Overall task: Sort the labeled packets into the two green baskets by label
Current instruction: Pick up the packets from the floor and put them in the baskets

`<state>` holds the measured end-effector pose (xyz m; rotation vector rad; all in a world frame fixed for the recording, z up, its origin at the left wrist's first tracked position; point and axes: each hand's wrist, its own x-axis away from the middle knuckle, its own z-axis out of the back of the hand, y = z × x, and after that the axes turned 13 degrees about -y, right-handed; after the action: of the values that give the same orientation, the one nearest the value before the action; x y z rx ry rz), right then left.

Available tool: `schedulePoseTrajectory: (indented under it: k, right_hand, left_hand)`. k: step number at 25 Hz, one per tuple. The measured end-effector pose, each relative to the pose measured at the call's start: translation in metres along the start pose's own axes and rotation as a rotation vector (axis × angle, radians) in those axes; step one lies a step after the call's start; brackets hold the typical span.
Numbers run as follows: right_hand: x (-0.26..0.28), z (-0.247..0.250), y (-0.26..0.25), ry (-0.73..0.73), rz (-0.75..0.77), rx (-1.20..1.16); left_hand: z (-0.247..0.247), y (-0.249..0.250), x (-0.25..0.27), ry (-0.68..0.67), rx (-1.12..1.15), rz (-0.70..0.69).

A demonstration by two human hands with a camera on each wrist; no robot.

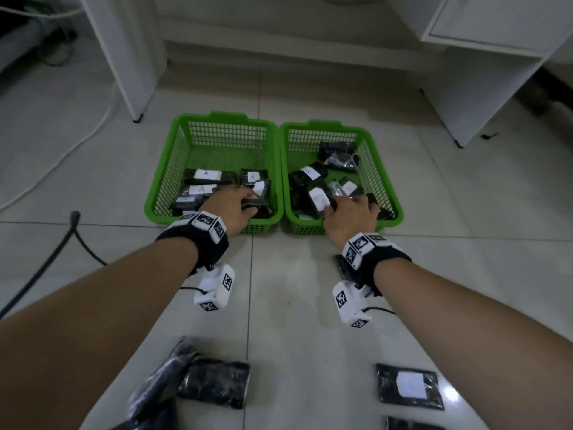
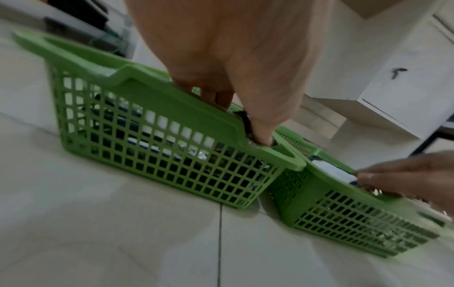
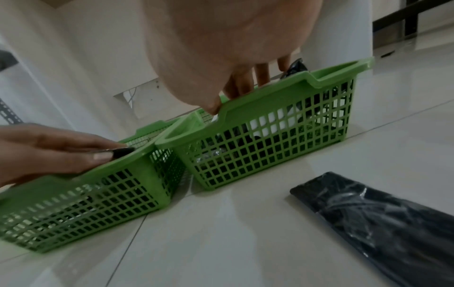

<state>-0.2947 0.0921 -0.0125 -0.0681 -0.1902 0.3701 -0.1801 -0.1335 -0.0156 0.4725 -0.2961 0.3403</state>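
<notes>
Left grip [image 1: 234, 206] and right grip [image 1: 350, 212] each pinching a packet [image 1: 257, 209] over basket rims [image 1: 214, 117].

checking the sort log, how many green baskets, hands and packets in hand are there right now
green baskets: 2, left basket and right basket
hands: 2, left hand and right hand
packets in hand: 2, dark packet in the left hand, white-labelled packet in the right hand
total: 6
Piled and floor packets overlap too much to count.
</notes>
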Motion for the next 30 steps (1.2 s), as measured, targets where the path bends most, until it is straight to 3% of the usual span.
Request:
schedulePoseTrajectory:
  k: [4,7,11,14,16,18,20,22,26,30]
  right_hand:
    - [0.025,-0.005,-0.017,0.099,0.109,-0.027]
    - [0.065,-0.001,-0.037,0.116,0.341,0.028]
    - [0.114,-0.001,-0.078,-0.089,0.603,0.119]
    - [0.147,-0.005,-0.124,-0.304,0.654,0.133]
    - [0.171,-0.012,-0.146,-0.461,0.701,0.185]
    - [0.195,-0.023,-0.159,-0.562,0.758,0.245]
    - [0.213,-0.032,-0.161,-0.581,0.751,0.238]
    - [0.223,-0.037,-0.161,-0.577,0.694,0.184]
    - [0.258,-0.046,-0.144,-0.644,0.619,0.174]
    - [0.286,-0.037,-0.146,-0.570,0.611,0.275]
  left_hand:
    - [-0.005,0.001,0.016,-0.052,-0.150,0.064]
    - [0.000,-0.008,0.051,0.047,-0.203,-0.071]
    - [0.025,-0.030,0.118,0.166,-0.180,-0.146]
    - [0.029,-0.052,0.179,0.138,-0.272,-0.184]
    - [0.018,-0.068,0.210,0.029,-0.334,-0.182]
    - [0.005,-0.082,0.230,-0.170,-0.398,-0.095]
    - [-0.004,-0.083,0.239,-0.364,-0.457,-0.005]
    - [-0.018,-0.079,0.251,-0.470,-0.385,0.056]
    - [-0.063,-0.076,0.289,-0.538,-0.286,0.087]
    - [-0.094,-0.086,0.326,-0.644,-0.251,0.119]
